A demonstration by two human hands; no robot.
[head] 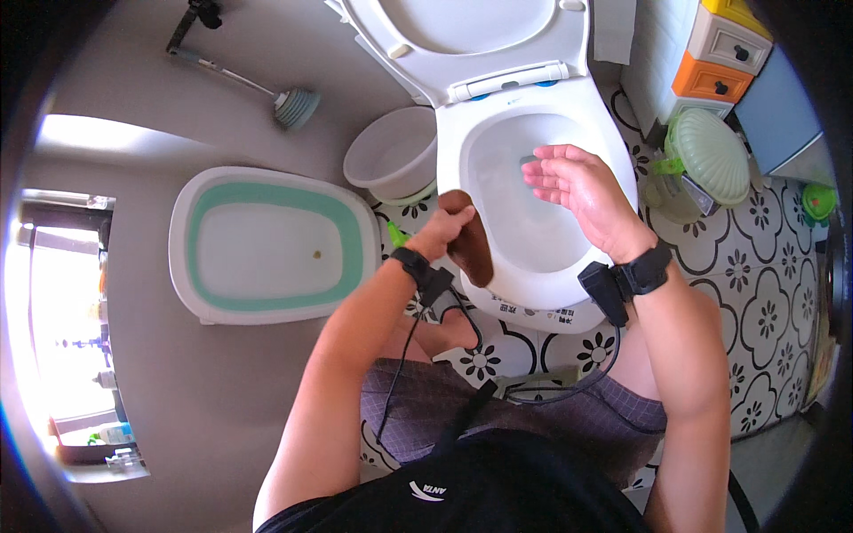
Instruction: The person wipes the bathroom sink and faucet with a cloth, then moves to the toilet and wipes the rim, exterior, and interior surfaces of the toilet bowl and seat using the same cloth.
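A toilet (616, 173) with its lid and seat raised stands before me. My left hand (443, 230) grips a brown, elongated object (472, 243), perhaps a shoe or its sole, over the left side of the bowl's rim. Over the bowl's right part is my right hand (566, 183), palm turned inward, fingers extended and holding nothing. Both wrists wear black straps with boxes and cables. Dark checked shorts (426, 400) cover my legs, and one foot shows below my left hand.
A white and green basin (276, 305) is at the left, near a round white tub (393, 150). A plunger-like tool (296, 108) is against the wall. On the right are a pale green shell-shaped lid (710, 156), a drawer unit (710, 76) and patterned floor tiles (766, 266).
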